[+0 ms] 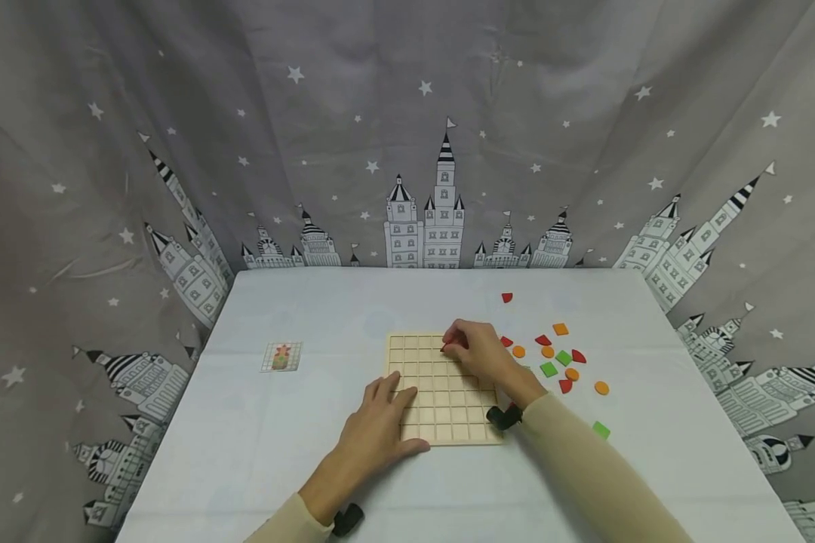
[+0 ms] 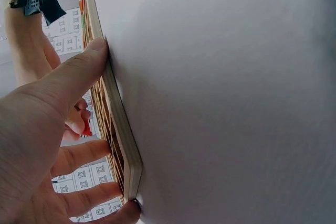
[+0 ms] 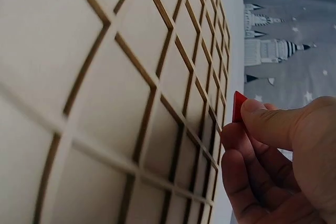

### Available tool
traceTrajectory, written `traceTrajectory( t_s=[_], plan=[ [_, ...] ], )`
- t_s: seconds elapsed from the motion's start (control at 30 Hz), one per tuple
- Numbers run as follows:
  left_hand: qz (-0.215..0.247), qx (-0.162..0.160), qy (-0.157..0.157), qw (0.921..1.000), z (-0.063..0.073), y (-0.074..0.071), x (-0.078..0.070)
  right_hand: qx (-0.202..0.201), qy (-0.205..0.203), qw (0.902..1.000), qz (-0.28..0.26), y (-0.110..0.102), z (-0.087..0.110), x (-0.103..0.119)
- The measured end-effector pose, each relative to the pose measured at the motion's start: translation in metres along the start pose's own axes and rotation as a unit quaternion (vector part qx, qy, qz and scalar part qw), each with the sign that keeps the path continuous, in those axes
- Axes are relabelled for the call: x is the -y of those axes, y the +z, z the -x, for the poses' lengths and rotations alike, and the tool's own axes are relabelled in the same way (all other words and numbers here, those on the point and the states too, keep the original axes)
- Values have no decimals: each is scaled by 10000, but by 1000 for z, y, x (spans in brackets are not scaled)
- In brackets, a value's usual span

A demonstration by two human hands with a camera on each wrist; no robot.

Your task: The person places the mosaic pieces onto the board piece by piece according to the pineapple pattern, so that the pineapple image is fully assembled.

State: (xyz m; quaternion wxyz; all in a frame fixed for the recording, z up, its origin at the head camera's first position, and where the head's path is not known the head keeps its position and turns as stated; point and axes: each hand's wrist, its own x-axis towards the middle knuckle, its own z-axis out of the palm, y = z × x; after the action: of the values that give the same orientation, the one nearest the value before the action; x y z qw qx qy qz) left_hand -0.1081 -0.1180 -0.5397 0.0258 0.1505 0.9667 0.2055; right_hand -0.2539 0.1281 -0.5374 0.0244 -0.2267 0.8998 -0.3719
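Observation:
A wooden grid board (image 1: pixel 448 415) lies on the white table, its squares bare where they show. My left hand (image 1: pixel 373 426) rests at its near left corner, fingers spread. In the left wrist view the thumb (image 2: pixel 86 61) presses one edge of the board while the other fingertips touch farther along it. Over the far part of the grid, my right hand (image 1: pixel 478 351) pinches a small red piece (image 3: pixel 238 107) between thumb and fingertips. One pointed corner of that piece sticks out, and the rest is hidden by the fingers.
Right of the board lie loose red fan-shaped pieces (image 1: pixel 578 357), orange discs (image 1: pixel 601 388), green squares (image 1: pixel 564 358) and an orange square (image 1: pixel 560 329). A gridded picture card (image 1: pixel 281 357) lies at the left. Behind the table hangs a grey castle-print curtain (image 1: pixel 339 113).

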Motion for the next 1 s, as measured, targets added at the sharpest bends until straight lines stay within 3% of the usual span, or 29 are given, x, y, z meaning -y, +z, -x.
traceTrajectory(
  t_s=[0.53, 1.0],
  plan=[
    [4, -34, 9, 10000, 0, 1, 3, 162, 176, 9993, 304, 14, -9, 8],
    [87, 17, -105, 9999, -1, 1, 2, 132, 235, 9976, 633, 16, -4, 11]
  ],
)
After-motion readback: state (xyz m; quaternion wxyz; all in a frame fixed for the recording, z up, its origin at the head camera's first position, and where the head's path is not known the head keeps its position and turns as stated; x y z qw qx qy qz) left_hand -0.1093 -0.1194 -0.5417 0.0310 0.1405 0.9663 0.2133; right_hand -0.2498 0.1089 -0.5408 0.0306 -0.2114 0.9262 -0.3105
